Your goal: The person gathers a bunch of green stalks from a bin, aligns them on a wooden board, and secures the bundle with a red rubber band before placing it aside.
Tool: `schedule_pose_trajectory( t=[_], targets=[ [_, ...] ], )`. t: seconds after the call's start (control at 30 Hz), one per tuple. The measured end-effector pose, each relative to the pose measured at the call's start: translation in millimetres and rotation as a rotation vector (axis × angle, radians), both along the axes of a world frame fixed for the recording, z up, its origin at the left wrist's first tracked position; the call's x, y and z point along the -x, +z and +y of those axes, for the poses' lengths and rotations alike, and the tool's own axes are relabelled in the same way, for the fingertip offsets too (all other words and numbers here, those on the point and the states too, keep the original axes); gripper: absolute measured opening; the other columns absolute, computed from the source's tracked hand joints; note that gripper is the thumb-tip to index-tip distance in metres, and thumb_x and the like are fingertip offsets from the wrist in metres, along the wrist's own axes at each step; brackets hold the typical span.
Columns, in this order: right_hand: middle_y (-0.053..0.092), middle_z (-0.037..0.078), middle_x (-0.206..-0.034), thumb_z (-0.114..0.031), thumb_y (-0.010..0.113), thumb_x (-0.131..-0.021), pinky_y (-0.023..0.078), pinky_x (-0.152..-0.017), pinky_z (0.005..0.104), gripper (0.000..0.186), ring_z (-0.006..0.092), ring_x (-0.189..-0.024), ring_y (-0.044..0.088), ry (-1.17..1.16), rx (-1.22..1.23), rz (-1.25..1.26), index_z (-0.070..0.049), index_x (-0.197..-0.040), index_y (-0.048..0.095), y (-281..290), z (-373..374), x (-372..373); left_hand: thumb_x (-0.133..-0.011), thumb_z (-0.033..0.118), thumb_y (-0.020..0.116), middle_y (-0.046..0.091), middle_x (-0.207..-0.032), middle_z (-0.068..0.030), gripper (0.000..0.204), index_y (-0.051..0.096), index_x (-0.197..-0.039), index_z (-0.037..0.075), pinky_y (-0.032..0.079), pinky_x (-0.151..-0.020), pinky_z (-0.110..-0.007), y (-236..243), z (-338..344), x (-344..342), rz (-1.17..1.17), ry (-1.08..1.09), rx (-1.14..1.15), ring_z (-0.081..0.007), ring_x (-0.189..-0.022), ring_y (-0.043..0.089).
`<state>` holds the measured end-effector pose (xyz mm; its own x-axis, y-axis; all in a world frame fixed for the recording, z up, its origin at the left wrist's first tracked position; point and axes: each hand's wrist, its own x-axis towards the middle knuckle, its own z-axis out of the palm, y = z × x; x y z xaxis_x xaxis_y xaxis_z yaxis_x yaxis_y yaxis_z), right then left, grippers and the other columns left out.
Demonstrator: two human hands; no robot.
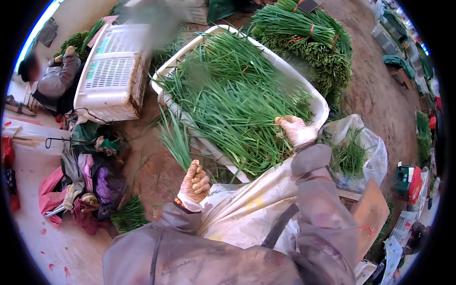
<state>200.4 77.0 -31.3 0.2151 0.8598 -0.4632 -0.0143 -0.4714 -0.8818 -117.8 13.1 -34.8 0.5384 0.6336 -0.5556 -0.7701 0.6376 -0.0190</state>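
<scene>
A large white tub in front of me is heaped with long, flat-leaved chives. My left hand, in a thin pale glove, is closed round the lower ends of a small bunch of chives. That bunch fans out upward beside the tub's near left side. Over the tub's right part is my right hand, gloved too. Its thumb and fingers pinch together at some chive leaves, whose exact number I cannot make out. A pale, stained apron covers my lap against the tub.
Chive bundles with red ties are stacked beyond the tub. On the right sits a clear plastic bag with loose greens. A white crate stands left, near another person. Cloths and more greens lie at lower left.
</scene>
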Motion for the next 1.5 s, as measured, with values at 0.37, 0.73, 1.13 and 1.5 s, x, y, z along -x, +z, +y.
schedule_pose_trajectory(
  t=[0.37,0.73,1.13,1.5],
  targets=[
    [0.051,-0.002,-0.061,-0.029,0.054,-0.082,0.025,-0.030,0.0148,0.027,0.0010,-0.037,0.031,0.083,0.258,0.317,-0.004,-0.092,0.052,49.5,-57.0,-58.2,-0.085,0.025,0.049,0.032,-0.043,0.0037,0.022,0.055,-0.077,0.005,0.026,-0.027,-0.019,0.6,0.7,-18.7,-0.060,-0.052,0.077,-0.0074,-0.033,0.032],
    [0.059,0.010,-0.087,-0.057,0.042,-0.078,0.045,-0.066,0.0235,0.066,0.0139,-0.078,0.056,-0.190,-0.018,0.245,0.003,-0.107,0.046,36.0,-73.9,-142.1,-0.086,0.019,0.046,0.031,-0.043,0.0042,0.030,0.046,-0.113,0.005,0.027,-0.031,-0.019,-4.1,-0.9,-21.4,-0.128,-0.096,0.038,-0.0065,-0.035,0.030],
    [0.056,0.010,-0.064,-0.012,0.055,-0.073,0.045,-0.054,0.0323,0.009,0.0205,-0.060,0.057,0.423,-0.381,-1.024,-0.003,-0.073,0.057,-14.0,-35.7,-28.1,-0.086,0.019,0.046,0.031,-0.043,0.0047,0.030,0.045,-0.113,0.004,0.025,-0.031,-0.019,5.9,-3.6,-31.1,-0.118,-0.157,0.018,-0.0058,-0.034,0.029],
    [0.053,0.008,-0.059,-0.014,0.056,-0.078,0.039,-0.048,0.0298,0.009,0.0173,-0.051,0.050,0.335,-0.171,-0.518,-0.006,-0.082,0.057,46.5,-133.4,80.7,-0.084,0.021,0.052,0.034,-0.049,0.0060,0.043,0.038,-0.119,0.001,0.024,-0.037,-0.017,26.7,-18.7,-89.1,0.244,-0.437,-0.219,-0.0033,-0.039,0.029]
  ],
)
